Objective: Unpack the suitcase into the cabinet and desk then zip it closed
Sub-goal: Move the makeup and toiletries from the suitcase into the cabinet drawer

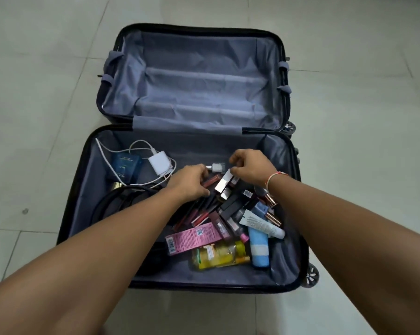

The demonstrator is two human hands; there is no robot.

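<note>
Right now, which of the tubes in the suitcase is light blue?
The light blue tube with a white band, lying just right of the yellow packet; the white tube above it has printed text.

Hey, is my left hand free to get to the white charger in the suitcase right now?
Probably yes. The white charger lies uncovered on top of its cable in the suitcase, just beyond the left hand, with nothing between them. That hand looks busy among the lipsticks, though, so it may need to let go first.

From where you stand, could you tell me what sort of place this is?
Probably a room in a home: an open suitcase of toiletries lies on a pale tiled floor, with both hands sorting cosmetics. No furniture shows.
</note>
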